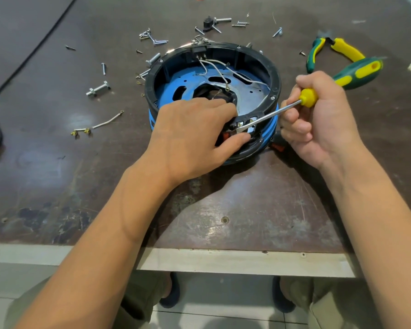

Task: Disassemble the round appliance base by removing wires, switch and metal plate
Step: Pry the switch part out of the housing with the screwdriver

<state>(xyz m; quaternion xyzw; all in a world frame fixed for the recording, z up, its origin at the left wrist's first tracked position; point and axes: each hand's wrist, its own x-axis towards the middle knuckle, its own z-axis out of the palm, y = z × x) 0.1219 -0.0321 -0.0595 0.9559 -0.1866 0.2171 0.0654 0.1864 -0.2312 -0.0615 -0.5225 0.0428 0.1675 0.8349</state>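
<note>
Centre frame: our left hand (190, 136) grips the round base (274, 74) by its near rim | our right hand (318, 119) holds the screwdriver (278, 112), tip at a rim terminal | done, we judge: screws (160, 41), loose wire (105, 121) out | left: white wires (241, 74), switch (198, 50), metal plate (169, 84).

On the tabletop (247, 205), the left hand (195, 136) grips the near rim of the round appliance base (259, 58) while the right hand (318, 119) holds a screwdriver (278, 111), its tip at that rim, loose screws (152, 39) scattered beyond.
</note>
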